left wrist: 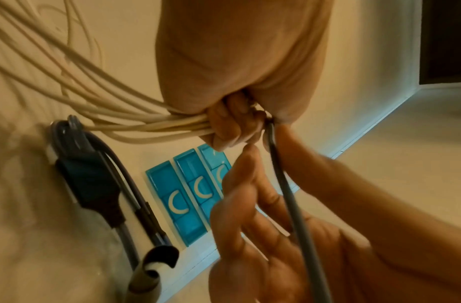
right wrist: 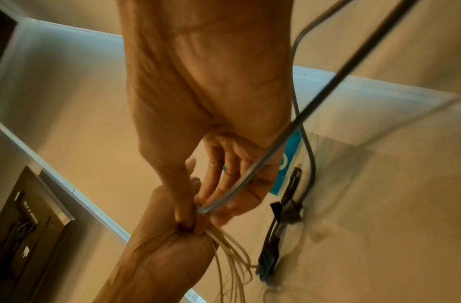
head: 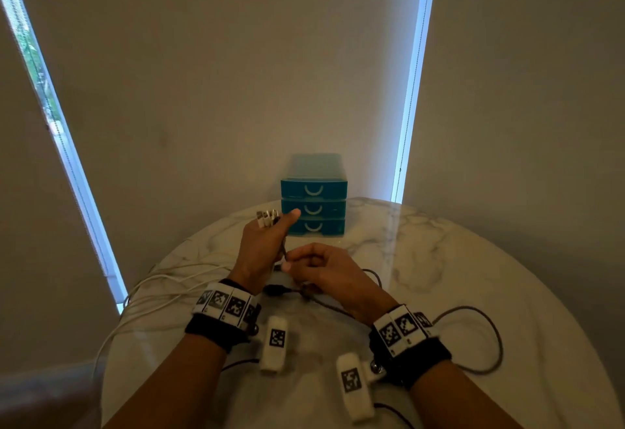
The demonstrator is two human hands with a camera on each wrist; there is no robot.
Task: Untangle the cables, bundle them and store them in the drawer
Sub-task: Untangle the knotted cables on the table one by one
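Note:
My left hand (head: 263,246) is raised over the marble table (head: 439,276) and grips a bunch of white cables (left wrist: 146,121). Their metal plugs (head: 267,218) stick out above the fist, and the cables (head: 162,279) trail off to the left. My right hand (head: 318,266) is right beside that fist. It pinches a grey cable (right wrist: 250,180) between thumb and fingers, close to where the left hand (right wrist: 172,246) holds the white ones (right wrist: 231,256). The grey cable (head: 487,337) loops away to the right. A teal three-drawer unit (head: 314,205) stands behind my hands with all its drawers shut.
A dark cable bundle (left wrist: 94,184) with a strap round it lies on the table under my hands, also visible in the right wrist view (right wrist: 276,246). The table's round edge runs close on the left. A wall and blinds stand behind the drawer unit (left wrist: 187,194).

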